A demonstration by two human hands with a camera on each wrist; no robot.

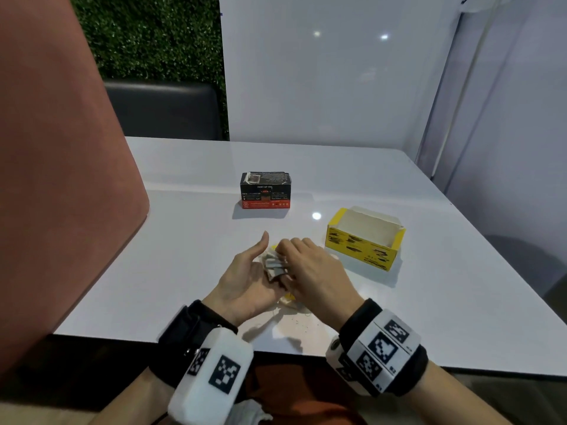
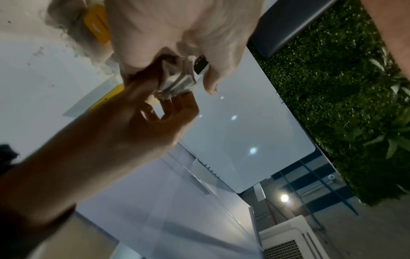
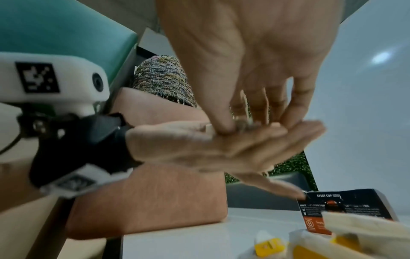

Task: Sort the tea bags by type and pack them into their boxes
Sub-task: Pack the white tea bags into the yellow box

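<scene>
White and glossy, the table (image 1: 399,302) is backed by a pale panel and a strip of green foliage wall, with a dark seat behind. On it 2 boxes are set: a black box (image 1: 265,191) further back, its top flaps seemingly closed over, and a yellow box (image 1: 363,239) to the right, open at the top and apparently empty inside.

Near the front edge, a small stack of grey tea bags (image 1: 275,265) is held between both hands above the table. The left hand (image 1: 245,279) is turned palm up, its fingers nearly straight, so that the stack is carried on it rather than gripped. The right hand (image 1: 313,268) is laid over the stack, and the bags are pinched by its curled fingers and thumb. More bags with yellow tags (image 3: 269,246) are left loose on the table beneath the hands.

The step in hand is judged to be the gathering and squaring of 1 type into a bundle. Next, the bundle would need to be carried to its matching box and slid in edgewise; which box suits the grey bags cannot be told. The black box would probably have to be opened first.
</scene>
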